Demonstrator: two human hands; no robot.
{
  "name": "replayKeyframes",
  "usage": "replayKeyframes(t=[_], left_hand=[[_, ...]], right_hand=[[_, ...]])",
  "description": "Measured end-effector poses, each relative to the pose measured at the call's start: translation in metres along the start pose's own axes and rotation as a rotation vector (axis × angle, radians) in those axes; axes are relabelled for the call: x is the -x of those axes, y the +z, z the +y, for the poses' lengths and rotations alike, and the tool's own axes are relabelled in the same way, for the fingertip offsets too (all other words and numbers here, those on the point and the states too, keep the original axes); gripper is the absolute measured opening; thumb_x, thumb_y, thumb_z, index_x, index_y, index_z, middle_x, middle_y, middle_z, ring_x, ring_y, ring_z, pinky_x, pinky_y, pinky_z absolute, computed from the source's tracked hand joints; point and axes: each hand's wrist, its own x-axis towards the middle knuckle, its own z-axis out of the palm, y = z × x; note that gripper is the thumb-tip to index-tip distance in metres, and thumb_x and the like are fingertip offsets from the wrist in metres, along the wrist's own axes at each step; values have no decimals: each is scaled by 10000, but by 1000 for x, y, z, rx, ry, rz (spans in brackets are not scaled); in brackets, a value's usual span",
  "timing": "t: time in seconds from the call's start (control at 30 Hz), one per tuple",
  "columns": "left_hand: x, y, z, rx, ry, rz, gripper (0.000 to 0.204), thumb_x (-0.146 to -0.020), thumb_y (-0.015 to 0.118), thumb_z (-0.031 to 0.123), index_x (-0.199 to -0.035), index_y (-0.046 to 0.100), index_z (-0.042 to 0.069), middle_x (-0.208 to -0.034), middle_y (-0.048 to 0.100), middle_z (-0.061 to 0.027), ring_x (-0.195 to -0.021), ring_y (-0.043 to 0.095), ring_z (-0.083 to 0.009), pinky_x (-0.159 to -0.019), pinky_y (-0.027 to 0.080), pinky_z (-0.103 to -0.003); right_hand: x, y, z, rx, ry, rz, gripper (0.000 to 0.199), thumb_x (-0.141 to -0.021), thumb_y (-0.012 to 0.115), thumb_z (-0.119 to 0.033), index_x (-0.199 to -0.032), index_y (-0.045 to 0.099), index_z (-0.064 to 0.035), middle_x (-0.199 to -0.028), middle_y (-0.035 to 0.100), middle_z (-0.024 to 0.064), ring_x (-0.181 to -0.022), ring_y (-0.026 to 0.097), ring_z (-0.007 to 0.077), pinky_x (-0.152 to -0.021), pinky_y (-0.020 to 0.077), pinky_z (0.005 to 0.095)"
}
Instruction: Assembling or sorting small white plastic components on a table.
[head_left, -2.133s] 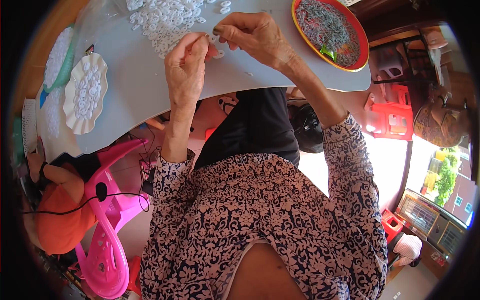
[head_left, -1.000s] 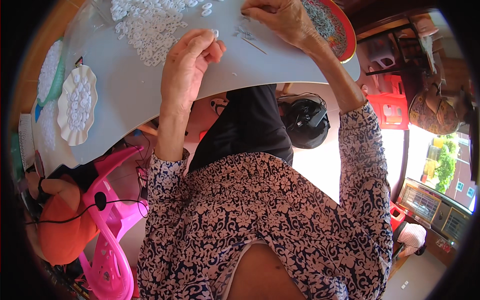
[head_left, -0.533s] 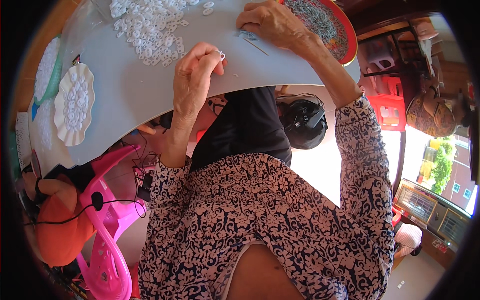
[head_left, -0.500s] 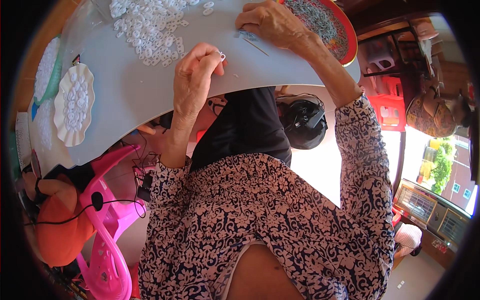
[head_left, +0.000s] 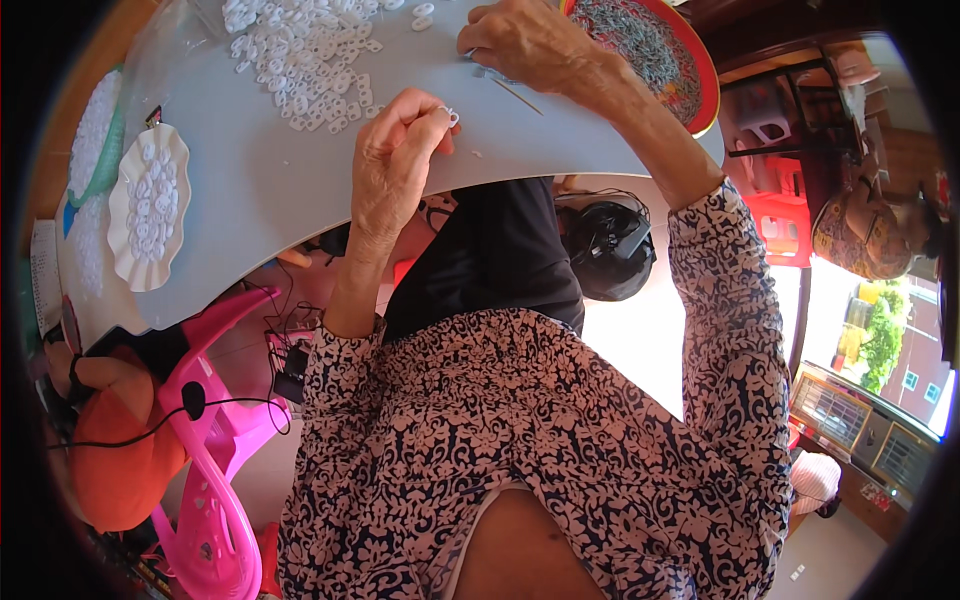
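Observation:
My left hand (head_left: 395,165) is closed in a pinch over the near edge of the table. Between thumb and forefinger it grips a small white plastic piece (head_left: 453,117) with a hole in it. Farther off and to the right, my right hand (head_left: 530,48) rests low over the tabletop, fingers bent together and pointing left. Under its fingers lie a few small grey metal pins (head_left: 482,70) beside a thin tan stick (head_left: 516,97). Whatever the right fingertips pinch is hidden from view.
A heap of white plastic pieces (head_left: 310,70) covers the table's far middle. At right stands a red-rimmed tray (head_left: 708,85) full of grey metal pins. A wavy-edged cream dish (head_left: 122,225) holds more white pieces at left. A person in orange (head_left: 125,460) sits by a pink chair (head_left: 215,480).
My right hand has shifted slightly left over the pins. My left hand still pinches the white piece, which is turned a little. The whole view has moved slightly.

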Motion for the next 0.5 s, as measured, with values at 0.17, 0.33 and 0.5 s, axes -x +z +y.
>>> replayKeyframes(t=[0.17, 0.33, 0.5], left_hand=[[1, -1, -4, 22, -3, -11, 168, -851, 541, 164, -752, 561, 30, -635, 519, 13, -618, 438, -47, -549, 326, -207], [0, 2, -6, 52, -19, -12, 160, -852, 542, 160, -764, 558, 27, -667, 540, 8, -630, 463, -51, -554, 342, -208], [1, 1, -6, 58, 7, -20, 153, -853, 537, 146, -771, 554, 18, -677, 547, 3, -636, 475, -54, -579, 365, -204]], right_hand=[[-15, 6, -11, 218, -68, -154, 63, -757, 586, -49, -771, 638, -15, -729, 626, 162, -738, 659, 331, -621, 539, 404], [-18, 6, -18, 213, -37, -154, 62, -742, 609, -44, -783, 636, -5, -746, 634, 160, -737, 662, 332, -629, 541, 397], [-17, 1, -5, 114, 0, -188, 121, -766, 556, -75, -815, 632, 5, -721, 622, 173, -629, 603, 335, -578, 486, 399]])
